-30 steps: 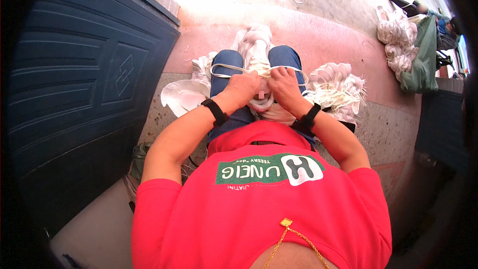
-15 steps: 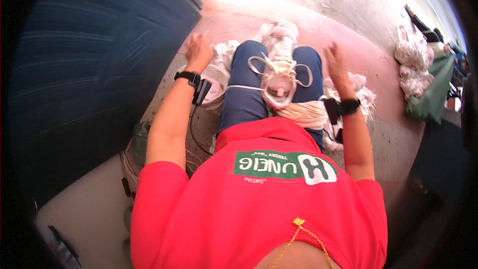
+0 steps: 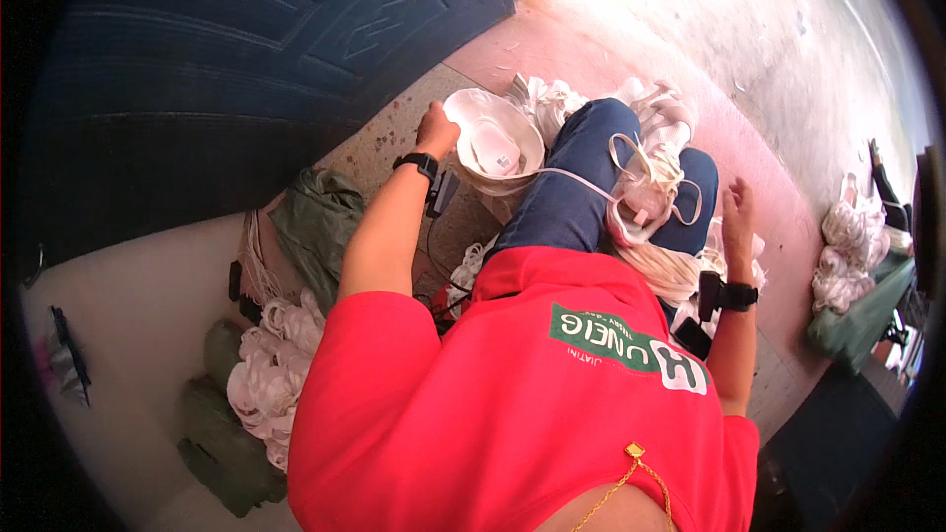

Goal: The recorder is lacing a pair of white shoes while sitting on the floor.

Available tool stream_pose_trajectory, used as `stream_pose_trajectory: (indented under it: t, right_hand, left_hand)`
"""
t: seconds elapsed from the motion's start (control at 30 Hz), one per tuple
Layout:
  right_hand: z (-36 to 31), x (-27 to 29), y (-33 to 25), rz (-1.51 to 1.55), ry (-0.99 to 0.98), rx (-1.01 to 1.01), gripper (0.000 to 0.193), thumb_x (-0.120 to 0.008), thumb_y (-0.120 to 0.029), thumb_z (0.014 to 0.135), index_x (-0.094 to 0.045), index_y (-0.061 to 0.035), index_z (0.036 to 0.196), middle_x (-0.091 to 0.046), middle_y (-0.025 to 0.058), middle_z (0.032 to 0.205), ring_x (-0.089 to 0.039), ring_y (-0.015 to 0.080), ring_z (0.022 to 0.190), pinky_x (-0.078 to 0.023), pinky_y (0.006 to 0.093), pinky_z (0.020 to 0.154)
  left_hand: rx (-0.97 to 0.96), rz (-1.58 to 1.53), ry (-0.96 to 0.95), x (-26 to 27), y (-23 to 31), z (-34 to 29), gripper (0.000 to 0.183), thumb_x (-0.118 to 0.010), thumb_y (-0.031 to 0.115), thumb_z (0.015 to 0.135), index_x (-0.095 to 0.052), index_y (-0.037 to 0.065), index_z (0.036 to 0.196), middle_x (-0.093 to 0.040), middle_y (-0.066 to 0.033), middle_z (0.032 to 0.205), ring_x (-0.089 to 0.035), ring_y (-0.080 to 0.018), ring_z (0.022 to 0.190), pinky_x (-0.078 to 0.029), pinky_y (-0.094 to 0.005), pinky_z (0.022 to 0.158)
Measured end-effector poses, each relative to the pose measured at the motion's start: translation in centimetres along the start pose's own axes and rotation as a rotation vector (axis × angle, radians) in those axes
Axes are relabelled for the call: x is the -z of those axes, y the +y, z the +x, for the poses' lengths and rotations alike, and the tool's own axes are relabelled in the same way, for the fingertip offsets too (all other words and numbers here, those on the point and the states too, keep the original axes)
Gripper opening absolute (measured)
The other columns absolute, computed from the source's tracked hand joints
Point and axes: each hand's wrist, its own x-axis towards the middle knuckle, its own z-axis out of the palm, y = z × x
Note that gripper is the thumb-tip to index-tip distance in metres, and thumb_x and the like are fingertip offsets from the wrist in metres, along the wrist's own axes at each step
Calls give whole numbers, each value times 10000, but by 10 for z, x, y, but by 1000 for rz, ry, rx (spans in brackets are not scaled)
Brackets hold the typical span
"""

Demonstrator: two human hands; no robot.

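My left hand (image 3: 437, 131) is closed at the near-left rim of a white basin (image 3: 529, 123), its fingertips partly hidden by the rim. Inside the basin lies a pale pinkish piece (image 3: 496, 153) with a small dark printed mark. Between my knees rests a white sneaker (image 3: 645, 199), toe and heel hard to tell apart, with loose cream laces (image 3: 680, 172) looping out at both sides. One white lace stretches from the sneaker over my left thigh toward the basin. My right hand (image 3: 737, 212) is raised beside my right knee, fingers apart, with nothing visible in it.
A hank of cream laces (image 3: 665, 271) lies on my lap. More white bundles (image 3: 547, 99) sit beyond the basin. A blue panelled door (image 3: 296, 49) stands at the left. White bundles (image 3: 271, 374) and green sacks (image 3: 320, 222) lie behind my left arm; another green sack (image 3: 857, 310) is far right.
The view has swung left, showing more floor and bundles there. My left hand has come from above the basin to its rim. My right hand stays raised by my knee.
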Motion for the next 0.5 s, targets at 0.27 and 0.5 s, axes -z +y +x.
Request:
stream_pose_trajectory:
  t: [0.27,0.5]
  right_hand:
    - [-17,-73,-146,225,-374,226,309,-581,-133,798,-505,8,1062,-556,149,992,-548,219,888,-441,304,768]
    - [-5,-145,-259,-111,-482,657,341,-547,-254,802,-494,-9,1033,-545,209,955,-558,329,817,-452,377,661]
  left_hand:
    - [-555,-82,587,42,85,-31,501,-471,57,644,-471,142,1138,-575,-200,983,-555,-365,884,-452,-403,745]
    - [-1229,-100,518,36,211,-159,422,-510,42,696,-495,128,1109,-518,-154,532,-545,-302,492,-445,-359,494]
